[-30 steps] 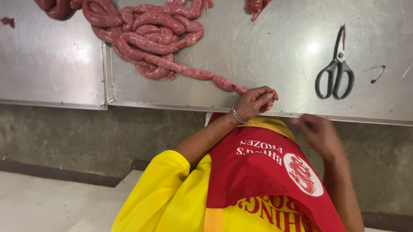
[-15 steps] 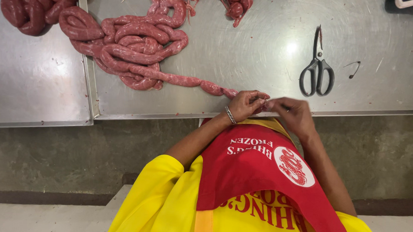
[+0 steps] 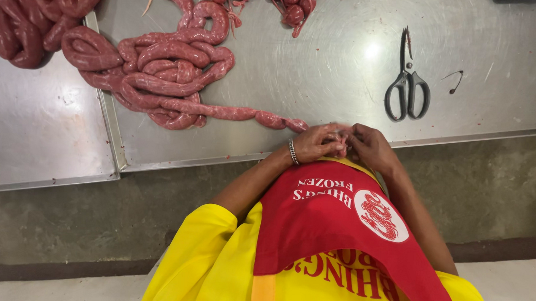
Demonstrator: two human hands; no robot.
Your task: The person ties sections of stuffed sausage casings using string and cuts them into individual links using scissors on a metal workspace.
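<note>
- Red-pink raw sausage rope (image 3: pixel 181 82) is lying coiled on the scratched steel table (image 3: pixel 319 57), its tail trailing to the table's near edge.
- The left hand (image 3: pixel 316 143) and right hand (image 3: pixel 369 147) are pinching that tail end, fingers closed tight and touching.
- Black-handled scissors (image 3: pixel 407 84) are resting on the table, beyond the right hand.

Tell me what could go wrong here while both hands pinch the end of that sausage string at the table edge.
The sausage string ends at the table's front edge, where the left hand and right hand pinch it; a slip might drop it off. Hard pinching may split the casing. The scissors lie close to the right hand, so a blind reach could nick a finger.
</note>
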